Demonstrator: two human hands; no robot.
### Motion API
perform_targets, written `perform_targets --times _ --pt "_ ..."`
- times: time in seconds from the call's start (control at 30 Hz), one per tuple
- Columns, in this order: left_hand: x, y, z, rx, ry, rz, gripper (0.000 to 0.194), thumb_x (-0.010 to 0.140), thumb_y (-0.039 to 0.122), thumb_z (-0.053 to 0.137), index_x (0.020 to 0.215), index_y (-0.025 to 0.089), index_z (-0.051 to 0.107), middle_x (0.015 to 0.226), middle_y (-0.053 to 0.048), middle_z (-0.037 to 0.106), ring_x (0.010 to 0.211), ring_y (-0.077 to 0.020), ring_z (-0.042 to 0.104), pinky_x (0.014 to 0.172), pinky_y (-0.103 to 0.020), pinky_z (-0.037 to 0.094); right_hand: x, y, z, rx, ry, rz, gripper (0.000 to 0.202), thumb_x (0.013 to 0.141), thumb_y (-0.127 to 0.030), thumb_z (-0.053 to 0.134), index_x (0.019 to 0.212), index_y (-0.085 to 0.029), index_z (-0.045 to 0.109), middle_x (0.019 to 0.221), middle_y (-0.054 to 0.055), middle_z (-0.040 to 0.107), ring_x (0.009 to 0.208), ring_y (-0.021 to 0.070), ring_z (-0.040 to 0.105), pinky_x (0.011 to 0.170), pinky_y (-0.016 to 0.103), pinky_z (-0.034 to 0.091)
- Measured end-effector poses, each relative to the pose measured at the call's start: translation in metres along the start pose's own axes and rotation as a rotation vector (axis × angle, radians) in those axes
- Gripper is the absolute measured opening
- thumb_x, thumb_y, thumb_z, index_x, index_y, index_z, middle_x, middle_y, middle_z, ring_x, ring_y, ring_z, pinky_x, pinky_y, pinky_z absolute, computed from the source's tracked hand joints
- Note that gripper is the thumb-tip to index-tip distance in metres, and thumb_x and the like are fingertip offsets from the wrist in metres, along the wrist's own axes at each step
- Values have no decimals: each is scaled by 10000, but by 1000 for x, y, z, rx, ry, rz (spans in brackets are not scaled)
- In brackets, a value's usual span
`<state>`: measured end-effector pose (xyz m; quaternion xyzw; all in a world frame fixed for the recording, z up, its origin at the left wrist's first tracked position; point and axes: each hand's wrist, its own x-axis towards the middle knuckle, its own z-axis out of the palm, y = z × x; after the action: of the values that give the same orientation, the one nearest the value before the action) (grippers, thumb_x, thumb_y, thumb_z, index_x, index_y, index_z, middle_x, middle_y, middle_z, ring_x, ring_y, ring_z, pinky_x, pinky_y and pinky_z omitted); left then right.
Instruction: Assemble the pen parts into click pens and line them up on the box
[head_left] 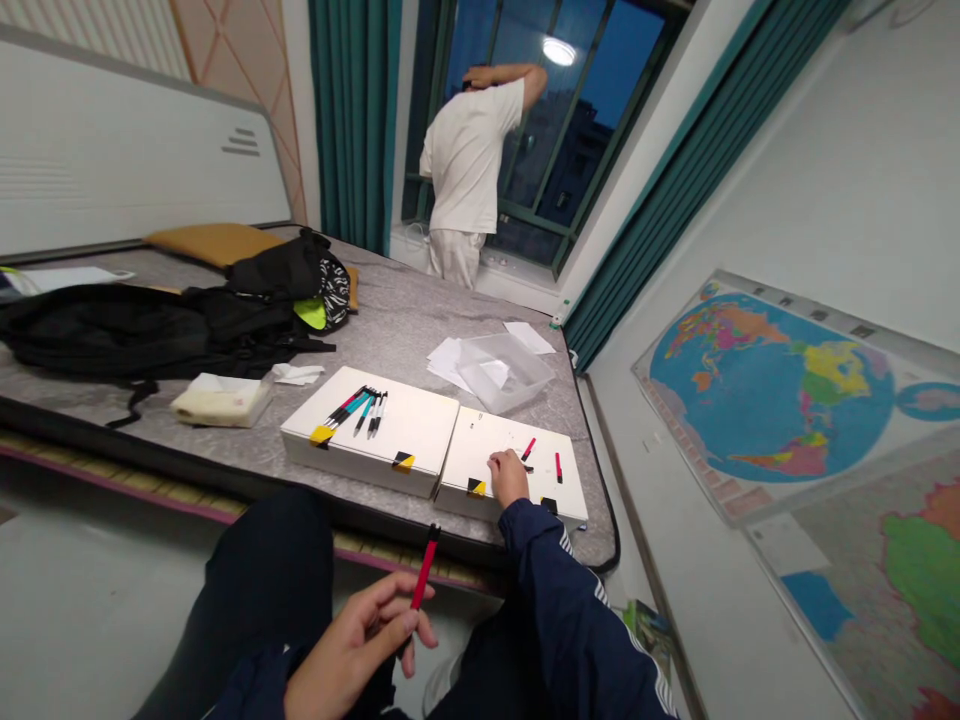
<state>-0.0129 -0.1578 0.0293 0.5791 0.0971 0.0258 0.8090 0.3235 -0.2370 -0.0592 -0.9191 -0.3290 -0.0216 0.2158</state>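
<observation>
My left hand point(360, 640) is low in front of my knees, its fingers closed on a red pen barrel point(426, 570) with a black end pointing up. My right hand point(510, 478) rests on the right white box point(465, 450), fingers pinched together; what they hold, if anything, is too small to make out. Just beyond it on the box lie a red pen part point(529, 449), a second red part with a black end point(559, 466) and tiny pieces. On the left white box point(420, 420), several pens point(364, 408) with black, red, blue and white bodies lie side by side.
Behind the boxes stand a clear plastic bin point(517, 375) and white papers point(446, 360). A tissue pack point(221, 400) and black backpack point(112, 330) lie to the left. One person point(472, 160) stands at the window. A world map point(772, 380) hangs on the right wall.
</observation>
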Motion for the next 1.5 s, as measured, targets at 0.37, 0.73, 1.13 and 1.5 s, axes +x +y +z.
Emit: perform_targets --times 0.37,0.73,1.13,1.5 --pt "-5 6 -1 -7 1 -18 354 874 483 653 1023 171 579 720 -1 630 550 -100 473 527 -218 385 3 0 -6 94 5 -76 167 918 -76 503 901 -131 659 1012 103 555 772 164 575 757 275 448" --pt "-10 13 -2 -1 69 -25 423 846 568 639 997 175 600 627 57 472 518 -83 350 486 -204 277 -88 -90 -109 648 -90 -328 159 964 -250 497 954 -196 647 930 57 633 738 152 647 585 251 570" --pt "-23 7 6 -153 47 -79 527 820 648 610 957 142 671 514 117 247 430 -57 167 411 -198 145 -161 -128 -183 725 36 -512 172 890 -92 577 925 -204 703 911 73 724 866 183 687 773 294 560" --pt "-47 24 19 -24 127 -7 564 816 672 585 940 133 692 500 99 258 450 -77 209 433 -216 144 -178 -137 -201 681 12 -571 168 905 -113 584 947 -209 715 897 67 733 850 177 690 779 288 557"
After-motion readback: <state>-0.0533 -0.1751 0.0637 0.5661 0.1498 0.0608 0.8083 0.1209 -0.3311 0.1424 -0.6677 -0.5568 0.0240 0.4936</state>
